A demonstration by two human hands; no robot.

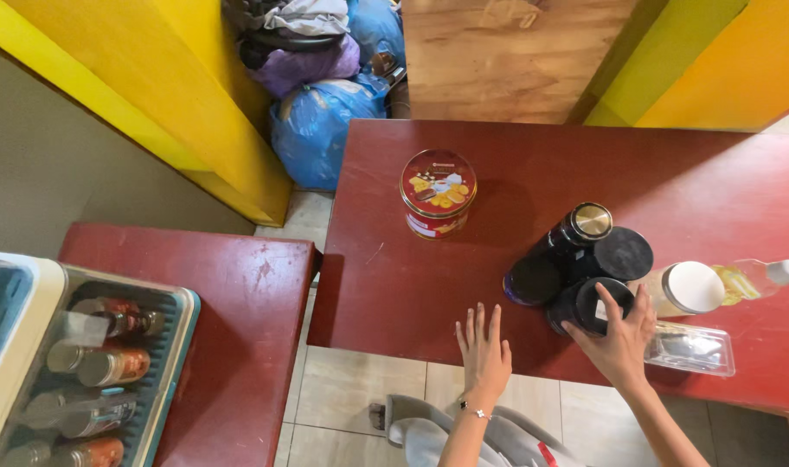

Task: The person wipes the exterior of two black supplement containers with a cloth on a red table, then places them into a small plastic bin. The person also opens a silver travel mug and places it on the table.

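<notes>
On the table point(671, 173), a round tin point(438, 193) stands alone toward the far left. To its right and nearer, four jars point(576, 268) cluster together, touching. The right hand point(619, 342) rests on the nearest jar point(589, 304); the left hand point(484, 350) lies flat at the near edge, left of it. A bottle point(684, 288) lies just right of the cluster, with a clear box point(689, 348) nearer. A lower bench point(230, 311) sits left of the table.

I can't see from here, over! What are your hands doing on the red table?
Left hand open, flat on red table. Right hand gripping black-lidded jar. More jars crowd close behind; red cookie tin stands apart.
</notes>
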